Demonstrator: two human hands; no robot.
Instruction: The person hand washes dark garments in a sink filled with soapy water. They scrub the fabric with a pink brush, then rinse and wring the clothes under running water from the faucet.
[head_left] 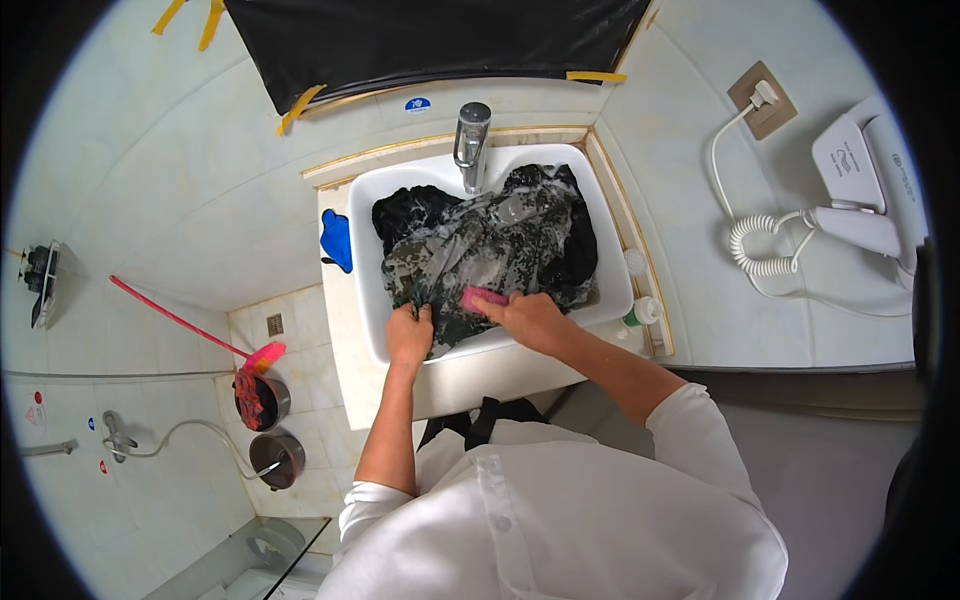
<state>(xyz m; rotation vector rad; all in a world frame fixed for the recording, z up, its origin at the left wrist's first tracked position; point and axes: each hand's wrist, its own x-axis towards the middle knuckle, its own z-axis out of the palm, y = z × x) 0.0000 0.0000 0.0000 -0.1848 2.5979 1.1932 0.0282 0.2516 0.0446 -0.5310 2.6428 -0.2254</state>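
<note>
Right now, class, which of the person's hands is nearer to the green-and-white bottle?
Right. The right hand, gripping the pink scrubber, is left of the bottle; the left hand, at the wet fabric, is farther left.

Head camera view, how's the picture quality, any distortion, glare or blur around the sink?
In the head view, fisheye distortion makes the white hair dryer look tilted near the rim, and the corners go black; in the head view, bright highlights show on the chrome faucet; in the head view, the left hand and right hand show no obvious motion blur.
</note>
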